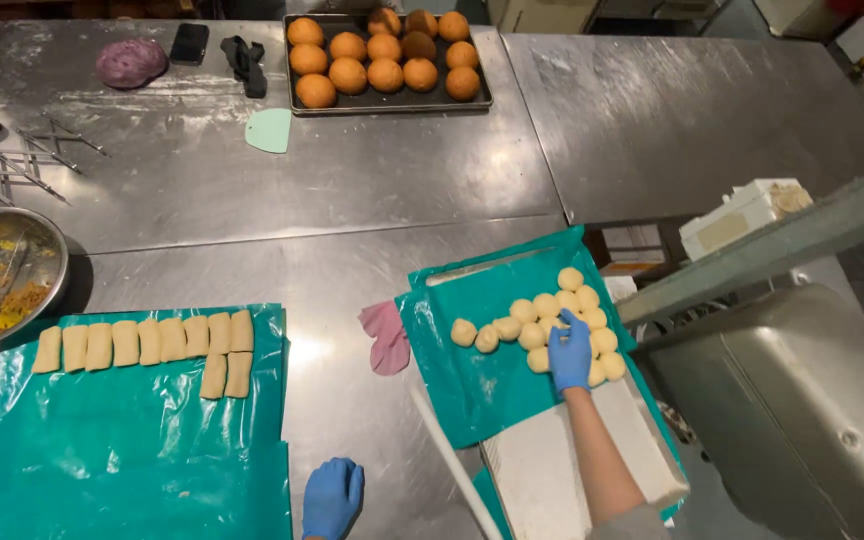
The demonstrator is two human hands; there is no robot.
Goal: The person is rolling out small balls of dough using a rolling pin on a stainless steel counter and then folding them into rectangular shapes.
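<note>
blue-gloved left hand (332, 497) lies flat and spread on the steel table (352, 250), holding nothing. ahead and to its right, the gloved right hand (570, 352) rests with fingers pressed onto a cluster of pale dough balls (537, 318) on a green plastic sheet (472, 385). left of the left hand, folded dough strips (147, 342) line another green sheet (122, 440).

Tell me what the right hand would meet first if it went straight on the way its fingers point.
The right hand already rests on the dough balls; straight on, up the picture, more of that cluster comes first, likely the topmost ball.
</note>
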